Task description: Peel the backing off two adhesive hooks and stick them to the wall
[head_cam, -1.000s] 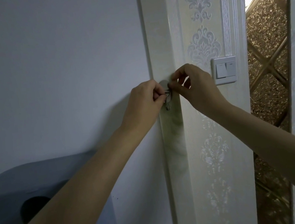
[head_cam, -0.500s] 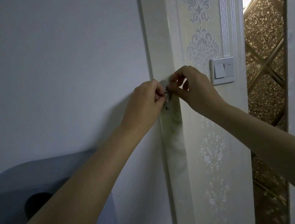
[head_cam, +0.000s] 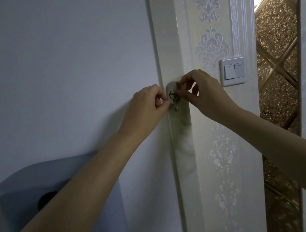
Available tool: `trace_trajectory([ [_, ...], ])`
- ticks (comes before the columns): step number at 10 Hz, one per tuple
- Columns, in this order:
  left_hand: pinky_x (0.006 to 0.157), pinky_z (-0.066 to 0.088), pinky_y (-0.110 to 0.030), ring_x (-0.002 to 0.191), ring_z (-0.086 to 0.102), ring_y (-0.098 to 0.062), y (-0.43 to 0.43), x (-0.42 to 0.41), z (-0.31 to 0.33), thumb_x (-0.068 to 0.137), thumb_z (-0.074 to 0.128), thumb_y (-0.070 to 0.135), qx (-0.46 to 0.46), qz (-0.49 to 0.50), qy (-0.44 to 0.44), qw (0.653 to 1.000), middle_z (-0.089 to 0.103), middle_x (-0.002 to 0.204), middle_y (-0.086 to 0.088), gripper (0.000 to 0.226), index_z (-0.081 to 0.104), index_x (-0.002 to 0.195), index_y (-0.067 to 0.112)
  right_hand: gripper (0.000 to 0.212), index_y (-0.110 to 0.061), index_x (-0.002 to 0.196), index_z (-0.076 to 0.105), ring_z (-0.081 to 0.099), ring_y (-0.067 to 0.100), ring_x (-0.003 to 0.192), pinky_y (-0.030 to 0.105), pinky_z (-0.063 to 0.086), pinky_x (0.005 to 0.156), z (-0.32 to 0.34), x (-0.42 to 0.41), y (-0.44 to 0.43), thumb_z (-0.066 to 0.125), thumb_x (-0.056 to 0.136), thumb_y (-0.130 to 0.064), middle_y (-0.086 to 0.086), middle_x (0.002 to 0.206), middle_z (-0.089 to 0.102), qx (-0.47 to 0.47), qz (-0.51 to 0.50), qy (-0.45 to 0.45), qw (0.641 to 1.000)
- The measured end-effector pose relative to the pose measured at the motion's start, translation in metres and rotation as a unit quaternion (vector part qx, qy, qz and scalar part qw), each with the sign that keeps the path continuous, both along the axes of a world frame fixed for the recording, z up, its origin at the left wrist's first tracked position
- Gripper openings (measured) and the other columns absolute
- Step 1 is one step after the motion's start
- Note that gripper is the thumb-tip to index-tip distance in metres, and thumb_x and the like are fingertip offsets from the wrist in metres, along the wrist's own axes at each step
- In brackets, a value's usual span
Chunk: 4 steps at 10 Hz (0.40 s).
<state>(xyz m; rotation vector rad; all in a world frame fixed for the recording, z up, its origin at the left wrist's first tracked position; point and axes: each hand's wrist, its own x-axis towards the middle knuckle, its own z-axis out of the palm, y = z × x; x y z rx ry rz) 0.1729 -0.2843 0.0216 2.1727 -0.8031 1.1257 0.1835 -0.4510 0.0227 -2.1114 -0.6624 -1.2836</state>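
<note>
A small adhesive hook [head_cam: 173,95], with a rounded pale pad and a metal hook hanging below it, lies against the cream vertical wall strip [head_cam: 167,37] at the centre of the view. My left hand [head_cam: 145,107] pinches its left edge with thumb and forefinger. From the right, my right hand [head_cam: 203,90] holds the pad's other edge and the metal part with its fingertips. The fingers hide part of the pad. A second hook is not visible.
A white double light switch [head_cam: 233,71] is fixed just right of my right hand. Patterned wallpaper [head_cam: 212,47] and a gold textured glass panel [head_cam: 278,62] run further right. A grey rounded appliance [head_cam: 22,189] stands at lower left against the plain white wall [head_cam: 54,60].
My hands have spread slightly apart, so more of the hook's pad shows between the fingers. The hook stays at the same spot on the strip.
</note>
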Motion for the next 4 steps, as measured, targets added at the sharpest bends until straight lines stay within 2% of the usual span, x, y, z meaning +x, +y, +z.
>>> trace_trajectory([
  [2,0.061,0.043,-0.017,0.064,0.052,-0.008,0.021,-0.018,0.0,0.082,0.059,0.02,-0.005,0.011,0.017,1.0,0.056,0.068,0.007,0.007,0.062,0.082,0.013,0.012,-0.009,0.095,0.057,0.047,0.001,0.065,-0.001,0.037,0.063,-0.004,-0.015,0.012,0.06,0.085,-0.014,-0.002,0.089,0.051,-0.019,0.033,0.03,0.999],
  [3,0.058,0.04,-0.011,0.061,0.052,-0.005,0.036,-0.033,-0.002,0.083,0.059,0.022,-0.017,0.019,0.057,0.998,0.055,0.068,0.012,0.007,0.061,0.084,0.016,0.015,-0.01,0.099,0.057,0.048,0.0,0.068,-0.001,0.037,0.063,-0.008,-0.026,0.025,0.058,0.087,-0.019,-0.001,0.092,0.053,-0.039,0.067,0.05,0.996],
  [4,0.058,0.038,-0.006,0.067,0.053,-0.007,0.054,-0.053,-0.003,0.084,0.058,0.025,-0.018,0.039,0.084,0.996,0.058,0.076,0.008,0.011,0.061,0.089,0.015,0.02,-0.013,0.105,0.056,0.049,-0.001,0.071,-0.005,0.037,0.062,-0.01,-0.039,0.044,0.054,0.089,-0.025,-0.006,0.091,0.051,-0.048,0.086,0.08,0.992],
])
